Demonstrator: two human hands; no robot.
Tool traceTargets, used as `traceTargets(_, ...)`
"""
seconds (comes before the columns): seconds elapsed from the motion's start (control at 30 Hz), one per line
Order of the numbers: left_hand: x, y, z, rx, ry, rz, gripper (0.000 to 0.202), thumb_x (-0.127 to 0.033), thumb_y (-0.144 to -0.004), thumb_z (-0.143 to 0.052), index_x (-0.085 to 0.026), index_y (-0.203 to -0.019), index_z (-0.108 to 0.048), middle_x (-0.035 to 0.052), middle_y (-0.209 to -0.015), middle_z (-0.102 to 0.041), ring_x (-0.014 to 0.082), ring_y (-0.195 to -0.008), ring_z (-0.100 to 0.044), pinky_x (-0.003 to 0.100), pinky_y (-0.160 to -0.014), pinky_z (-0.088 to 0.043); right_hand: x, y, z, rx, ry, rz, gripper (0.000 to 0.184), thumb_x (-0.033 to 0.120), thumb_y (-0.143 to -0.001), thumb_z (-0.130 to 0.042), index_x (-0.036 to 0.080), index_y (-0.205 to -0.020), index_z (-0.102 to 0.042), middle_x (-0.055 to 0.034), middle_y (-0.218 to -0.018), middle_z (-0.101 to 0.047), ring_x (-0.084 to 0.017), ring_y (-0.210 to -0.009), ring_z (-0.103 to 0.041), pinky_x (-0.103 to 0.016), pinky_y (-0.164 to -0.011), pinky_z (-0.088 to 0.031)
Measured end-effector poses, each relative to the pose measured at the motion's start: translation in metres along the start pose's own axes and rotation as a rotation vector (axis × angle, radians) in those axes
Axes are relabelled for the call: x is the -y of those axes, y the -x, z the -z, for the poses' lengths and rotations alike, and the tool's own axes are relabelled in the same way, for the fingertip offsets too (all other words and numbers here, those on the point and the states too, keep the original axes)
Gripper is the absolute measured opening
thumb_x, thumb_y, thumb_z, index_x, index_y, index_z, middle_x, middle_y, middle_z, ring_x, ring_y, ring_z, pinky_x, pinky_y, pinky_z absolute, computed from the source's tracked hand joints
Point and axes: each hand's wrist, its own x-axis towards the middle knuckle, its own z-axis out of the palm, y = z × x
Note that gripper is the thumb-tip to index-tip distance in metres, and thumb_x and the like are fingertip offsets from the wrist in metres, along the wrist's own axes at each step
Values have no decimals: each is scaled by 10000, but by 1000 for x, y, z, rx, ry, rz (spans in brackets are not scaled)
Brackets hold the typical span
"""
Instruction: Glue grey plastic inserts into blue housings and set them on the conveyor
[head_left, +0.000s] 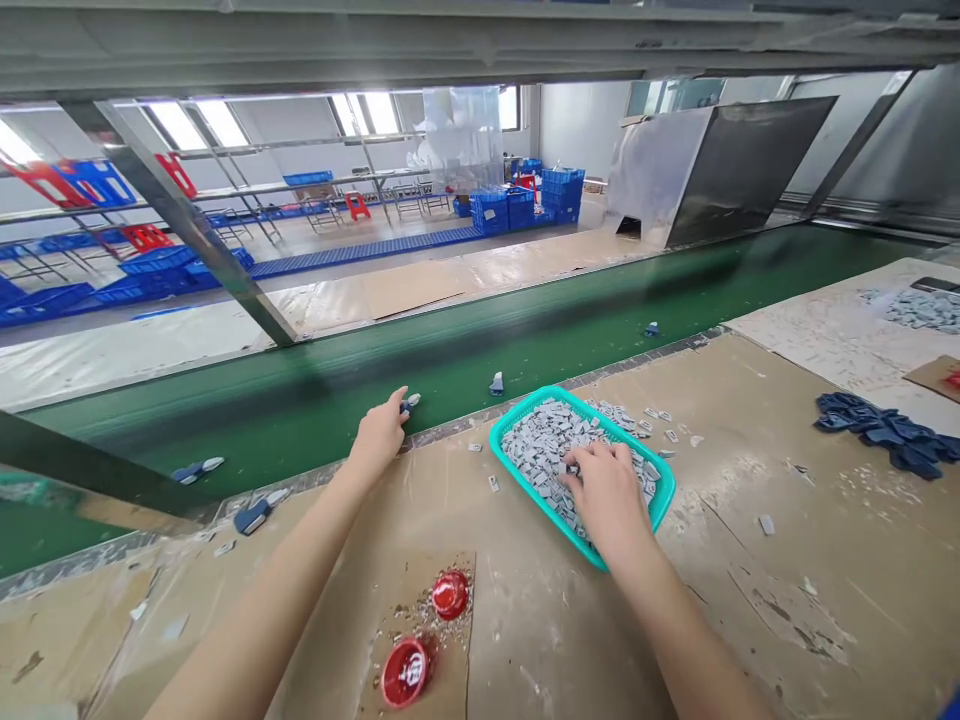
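Note:
My left hand [381,432] reaches over the bench edge to the green conveyor belt [480,350], its fingers pinched on a small blue-and-white part [409,403]. My right hand [606,492] rests in a teal plastic tray [512,423] filled with small grey pieces [541,442]. Its fingers curl down into the pile, and what they hold is hidden. More blue-and-white parts [496,383] lie spaced along the belt.
Two red round caps [406,672] sit on a cardboard square near me. Dark blue pieces [885,430] are heaped at the right, with more grey pieces [919,308] beyond. Loose grey bits [652,420] are scattered by the tray. A slanted metal post [187,220] crosses the belt; blue crates [525,205] stand far back.

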Motion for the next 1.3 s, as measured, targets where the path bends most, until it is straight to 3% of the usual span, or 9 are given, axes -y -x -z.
traceTargets(0.17,-17,-22,-6,30,-40,-54,307,-325,-892,-512,-155,-1143,-559,95,-1120,-599,223,-1032,-570,457,-898,-446,1,1,1,-5,-177,38,111,95,-773,-613,198,-802,-642,-63,-831,-648,-277,-916,-517,-369,-765,-436)
traceTargets(0.3,-61,-32,-21,11,22,-81,362,-387,-891,-498,-152,-1162,-544,101,-1148,-582,234,-1074,-544,474,-926,-421,5,2,8,-25,-453,-39,49,203,-801,-604,203,-830,-644,-46,-882,-665,-218,-754,-600,-336,-668,-478)
traceTargets(0.47,-111,-37,-43,48,151,3,389,-400,-854,-556,-143,-1146,-544,97,-1106,-588,235,-1015,-566,461,-866,-459,17,15,17,-64,-846,26,203,318,-844,-590,208,-986,-686,-56,-893,-674,-195,-757,-616,-303,-660,-515)
traceTargets(0.63,-103,-19,-26,96,365,91,291,-309,-861,-566,-143,-1100,-573,92,-1132,-586,225,-1027,-568,462,-885,-457,32,37,11,78,-1065,102,195,300,-851,-597,220,-982,-717,-59,-883,-667,-198,-817,-606,-288,-671,-516)
traceTargets(0.77,-75,30,18,145,658,115,319,-351,-835,-596,-132,-1067,-605,100,-1078,-642,218,-988,-608,423,-876,-481,43,48,6,211,-1118,42,182,315,-825,-627,205,-926,-732,-55,-838,-678,-192,-784,-618,-283,-669,-515)
traceTargets(0.9,-54,104,66,146,934,138,440,-452,-831,-561,-163,-1162,-563,126,-1131,-651,222,-1072,-594,364,-936,-460,51,56,-1,328,-1166,-104,206,361,-749,-702,167,-818,-717,-73,-810,-708,-201,-730,-646,-294,-668,-517)
traceTargets(1.0,-45,161,94,109,1127,200,395,-397,-820,-602,-187,-1152,-562,120,-1165,-637,213,-1106,-576,345,-972,-437,59,64,-10,436,-1164,-121,228,364,-694,-741,145,-738,-698,-74,-711,-703,-187,-644,-633,-272,-593,-495)
traceTargets(1.13,-29,230,111,-75,1232,386,333,-269,-698,-749,-208,-998,-619,72,-1058,-686,188,-1044,-606,250,-905,-477,69,71,-19,558,-1165,-135,255,367,-649,-767,130,-702,-689,-76,-659,-699,-168,-589,-613,-243,-533,-455)
traceTargets(1.3,-15,302,106,-385,1245,672,396,-261,-533,-845,-223,-872,-643,36,-906,-724,172,-910,-656,166,-758,-528,78,73,-20,589,-1143,-157,299,404,-636,-764,120,-692,-688,-83,-651,-695,-161,-568,-592,-244,-509,-419)
